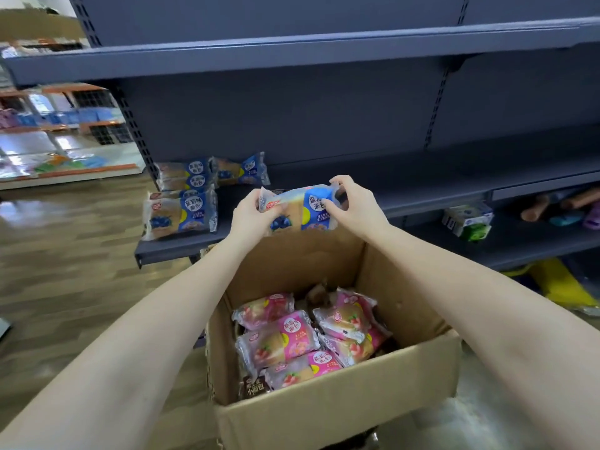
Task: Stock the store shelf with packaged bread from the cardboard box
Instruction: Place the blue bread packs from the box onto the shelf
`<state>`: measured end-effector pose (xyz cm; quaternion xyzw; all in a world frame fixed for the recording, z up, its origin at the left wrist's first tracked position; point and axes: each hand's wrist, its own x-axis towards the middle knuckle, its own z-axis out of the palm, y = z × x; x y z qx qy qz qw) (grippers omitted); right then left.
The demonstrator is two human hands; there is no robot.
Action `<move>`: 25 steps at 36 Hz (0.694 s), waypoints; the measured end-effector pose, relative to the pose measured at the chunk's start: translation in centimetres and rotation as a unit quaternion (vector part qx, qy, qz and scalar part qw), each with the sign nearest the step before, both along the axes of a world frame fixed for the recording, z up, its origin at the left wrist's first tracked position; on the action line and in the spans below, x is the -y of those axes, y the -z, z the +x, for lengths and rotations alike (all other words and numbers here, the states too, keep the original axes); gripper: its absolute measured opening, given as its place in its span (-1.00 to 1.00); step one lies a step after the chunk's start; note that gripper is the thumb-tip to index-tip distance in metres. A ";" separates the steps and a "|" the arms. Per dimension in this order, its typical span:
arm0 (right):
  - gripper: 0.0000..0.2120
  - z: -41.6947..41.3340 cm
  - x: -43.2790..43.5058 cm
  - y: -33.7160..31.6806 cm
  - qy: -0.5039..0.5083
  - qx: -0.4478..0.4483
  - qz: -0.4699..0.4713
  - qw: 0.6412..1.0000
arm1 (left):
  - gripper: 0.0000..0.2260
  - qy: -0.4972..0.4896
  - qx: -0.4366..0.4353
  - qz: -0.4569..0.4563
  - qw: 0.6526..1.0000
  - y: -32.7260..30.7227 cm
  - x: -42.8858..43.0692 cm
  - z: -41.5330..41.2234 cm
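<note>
We were at the placing step: our left hand (251, 211) and right hand (354, 206) each pinched one end of a blue bread pack (302, 207), held in the air above the far wall of the cardboard box (341, 404) and just in front of the shelf (324, 177). Blue packs already lay at the shelf's left end, a front stack (180, 209) and more behind it (186, 175), so we judged the next move called for carrying this pack forward and a little left, setting it flat beside the front stack, label outward, then letting go. Pink packs (279, 339) lay in the box, so we judged much stocking remained. Our fingertips behind the pack were hidden, as was whatever lay beneath the pink layer. A brown pack (255, 386) showed only partly at the box's near corner, and the items on the lower shelf at right (467, 220) were too blurred for us to name.
</note>
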<state>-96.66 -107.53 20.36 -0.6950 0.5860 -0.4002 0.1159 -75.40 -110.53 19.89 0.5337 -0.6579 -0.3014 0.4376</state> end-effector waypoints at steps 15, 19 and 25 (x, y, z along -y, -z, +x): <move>-0.12 2.8 1.1 0.1 -0.095 -0.348 -0.074 0.930 | -0.63 -0.037 -0.028 0.072 0.996 0.1 -0.2 2.6; -0.01 4.9 1.0 1.6 -0.087 -0.451 -0.061 0.886 | -0.77 -0.030 -0.114 0.112 0.987 0.1 -0.5 2.2; -0.14 6.3 1.0 2.9 -0.074 -0.434 -0.045 0.897 | -0.77 -0.073 -0.142 0.153 0.975 0.2 -0.4 2.7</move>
